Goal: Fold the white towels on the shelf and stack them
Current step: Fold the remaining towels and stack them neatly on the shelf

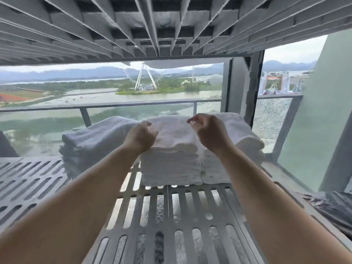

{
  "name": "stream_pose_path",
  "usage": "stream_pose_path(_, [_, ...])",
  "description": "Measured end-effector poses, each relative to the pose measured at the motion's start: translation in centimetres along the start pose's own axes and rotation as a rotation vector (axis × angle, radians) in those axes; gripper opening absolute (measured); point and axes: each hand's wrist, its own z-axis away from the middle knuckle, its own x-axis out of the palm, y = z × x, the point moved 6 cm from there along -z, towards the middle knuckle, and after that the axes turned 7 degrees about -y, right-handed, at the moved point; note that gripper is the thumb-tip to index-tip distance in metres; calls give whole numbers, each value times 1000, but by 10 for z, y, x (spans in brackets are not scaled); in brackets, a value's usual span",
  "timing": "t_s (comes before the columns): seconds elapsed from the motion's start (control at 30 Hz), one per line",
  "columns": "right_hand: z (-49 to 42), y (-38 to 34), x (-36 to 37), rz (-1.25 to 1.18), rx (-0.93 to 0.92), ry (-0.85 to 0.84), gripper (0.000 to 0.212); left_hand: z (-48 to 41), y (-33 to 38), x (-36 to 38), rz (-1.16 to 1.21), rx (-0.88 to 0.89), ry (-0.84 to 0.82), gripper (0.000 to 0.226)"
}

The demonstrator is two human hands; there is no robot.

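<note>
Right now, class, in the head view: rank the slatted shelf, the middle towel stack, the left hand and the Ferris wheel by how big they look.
1. slatted shelf
2. middle towel stack
3. left hand and Ferris wheel: about alike, and the wheel is far off, so I leave them unranked.

Three piles of white towels are seen at the far side of the grey slatted shelf (190, 216). The middle stack (171, 164) is folded flat and squared, with its layered edges turned to 6 o'clock. A second folded stack (240, 147) is set touching it at 3 o'clock. A looser, rounded pile (91, 141) is laid against it at 9 o'clock.
</note>
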Motion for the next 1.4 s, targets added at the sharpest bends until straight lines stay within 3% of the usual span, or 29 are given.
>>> stream_pose_path(0.13, [-16, -14, 34, 121, 76, -63, 29, 13, -29, 22, 654, -13, -73, 58])
stream_pose_path(0.23, [-32, -38, 58, 327, -5, -62, 29, 20, -43, 42, 1182, -61, -225, 45])
stream_pose_path(0.33, [-49, -49, 91, 520, 7, -147, 33, 19, -48, 54, 1418, -153, -367, 44])
stream_pose_path(0.5, [-46, -17, 134, 656, 207, -455, 59, 28, -54, 71, 1364, -215, -444, 48])
stream_pose_path(0.87, [-47, -18, 130, 456, 411, -471, 60, 36, -50, 71, 1260, -112, -409, 43])
stream_pose_path(1.27, [-39, -10, 131, 476, 238, -471, 62, 38, -42, 74, 1237, -134, -409, 38])
stream_pose_path(1.33, [-36, -11, 127, 461, 155, -398, 58, 39, -39, 75, 1253, -118, -408, 39])
stream_pose_path(1.4, [-31, -18, 116, 412, 48, -210, 42, 39, -38, 73, 1261, -117, -401, 40])
